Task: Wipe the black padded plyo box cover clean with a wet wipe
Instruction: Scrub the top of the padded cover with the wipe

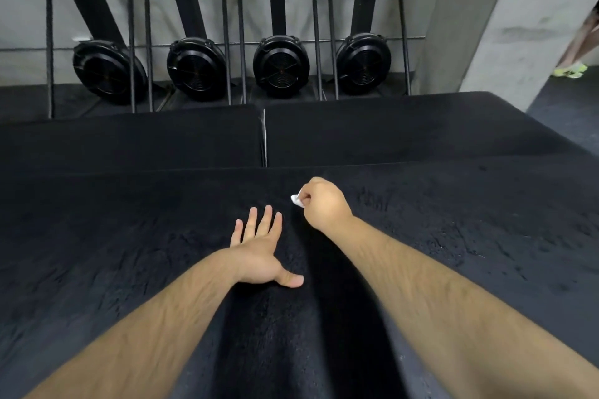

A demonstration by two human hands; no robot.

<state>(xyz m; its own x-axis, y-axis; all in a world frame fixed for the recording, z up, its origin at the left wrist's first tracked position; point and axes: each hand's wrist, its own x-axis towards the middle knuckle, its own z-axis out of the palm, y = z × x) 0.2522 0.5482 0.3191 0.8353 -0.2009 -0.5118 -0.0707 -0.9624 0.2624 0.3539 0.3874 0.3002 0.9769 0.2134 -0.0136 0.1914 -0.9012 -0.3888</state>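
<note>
The black padded plyo box cover (453,236) fills the lower half of the head view; its surface shows scuffs and wet streaks. My right hand (321,204) is curled into a fist near the cover's middle and grips a small crumpled white wet wipe (297,199), which pokes out at the left of the fist against the cover. My left hand (262,249) lies flat on the cover, fingers straight and spread, a little nearer to me and left of the right hand.
Two more black padded boxes (405,133) stand side by side beyond the cover, with a narrow gap (264,139) between them. Several black fan machines (278,65) stand upright in racks along the wall. A concrete pillar (505,10) rises at right, with a person's leg (580,42) beside it.
</note>
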